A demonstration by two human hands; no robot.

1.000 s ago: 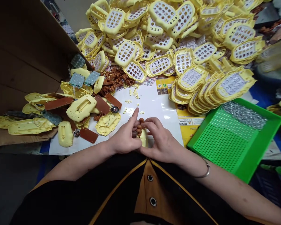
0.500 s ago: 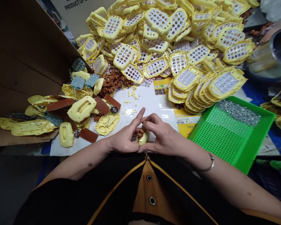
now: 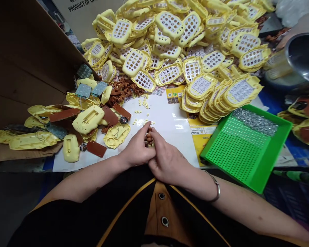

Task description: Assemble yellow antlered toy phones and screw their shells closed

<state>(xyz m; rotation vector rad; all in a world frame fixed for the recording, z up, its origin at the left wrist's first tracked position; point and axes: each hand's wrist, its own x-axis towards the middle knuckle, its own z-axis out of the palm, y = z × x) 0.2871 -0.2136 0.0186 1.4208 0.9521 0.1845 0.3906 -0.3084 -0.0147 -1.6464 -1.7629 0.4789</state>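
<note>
My left hand (image 3: 137, 150) and my right hand (image 3: 165, 159) are pressed together at the near edge of the white sheet (image 3: 167, 120). Between their fingers shows a brown keypad strip (image 3: 149, 136) with round buttons. The small yellow part it sat on is now hidden under my fingers. Both hands are closed around the piece. A silver bangle (image 3: 216, 187) sits on my right wrist.
A big heap of yellow perforated shells (image 3: 185, 44) fills the back. Brown keypad strips (image 3: 123, 90) and small yellow bits (image 3: 144, 103) lie beyond my hands. Yellow backs and brown boards (image 3: 87, 120) lie left by a cardboard box (image 3: 28, 68). A green tray (image 3: 242, 147) with screws (image 3: 254, 121) stands right.
My fingers have closed in over the piece, and my left forefinger, stretched out before, has curled down. The yellow part is now covered. The view has shifted slightly.
</note>
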